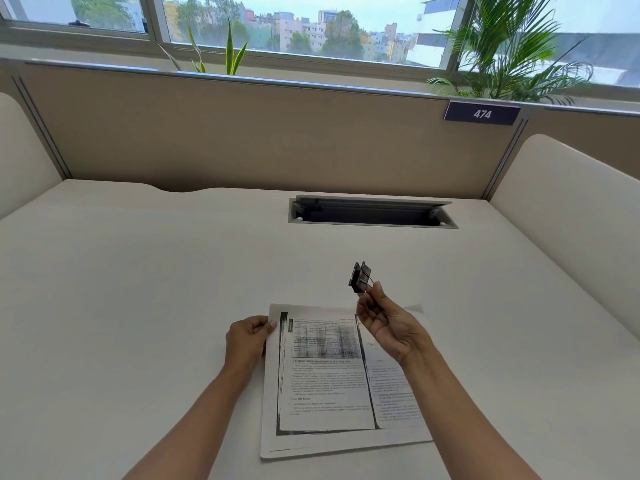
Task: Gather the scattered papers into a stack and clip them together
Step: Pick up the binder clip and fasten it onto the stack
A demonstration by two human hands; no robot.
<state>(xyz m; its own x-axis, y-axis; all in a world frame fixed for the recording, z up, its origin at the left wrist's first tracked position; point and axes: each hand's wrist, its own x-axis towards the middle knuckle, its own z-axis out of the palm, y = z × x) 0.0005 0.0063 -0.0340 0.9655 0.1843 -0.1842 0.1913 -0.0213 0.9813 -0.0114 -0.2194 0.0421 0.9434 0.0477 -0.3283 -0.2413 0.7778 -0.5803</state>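
The papers [325, 382] lay in one stack on the desk [138, 289] right in front of me, printed side up. The edges were nearly square, though a sheet showed past the top one along the right and bottom. I judged the gathering done and only the clipping left.

My left hand [247, 341] gripped the stack at its upper left edge, thumb on top and fingers curled round the side. That kept the sheets from sliding apart while I brought the fastener in.

My right hand [388, 323] was raised above the stack's upper right corner, palm turned toward me. Thumb and fingertips pinched the wire handles of the black binder clip [360, 277]. The clip hung in the air, clear of the paper and touching nothing but my fingers. I held it by the handles because squeezing them is what opens its mouth. Whether the mouth was already sprung apart, I could not tell.

Farther back, an open cable hatch [372, 213] was set into the desktop. Behind it stood a beige partition [242, 133] bearing a number plate [482, 114] that read 474.
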